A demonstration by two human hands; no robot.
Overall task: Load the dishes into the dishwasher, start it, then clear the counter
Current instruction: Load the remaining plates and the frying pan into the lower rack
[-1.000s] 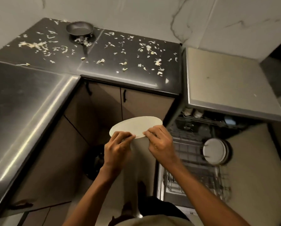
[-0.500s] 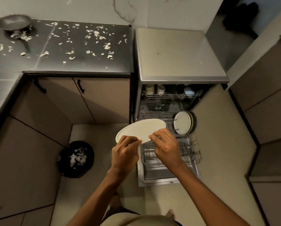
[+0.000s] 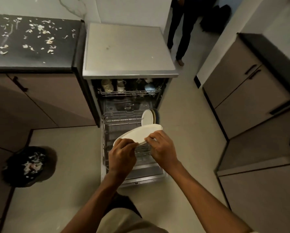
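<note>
A white oval plate (image 3: 140,132) hangs tilted over the pulled-out lower rack (image 3: 122,121) of the open dishwasher (image 3: 129,49). My left hand (image 3: 122,155) pinches the plate's near left rim and my right hand (image 3: 162,147) pinches its near right rim. A few plates (image 3: 148,117) stand upright at the rack's far right. Cups and a blue bowl (image 3: 149,88) sit in the upper rack (image 3: 129,93).
The black counter (image 3: 31,61) at the left is strewn with food scraps. A black bin (image 3: 30,165) with scraps stands on the floor at the left. Cabinets (image 3: 251,101) line the right side. A person's legs (image 3: 179,31) stand beyond the dishwasher.
The view has swung right, from the counter corner to the dishwasher. The plate, held in both hands, now hangs over the lower rack instead of left of it.
</note>
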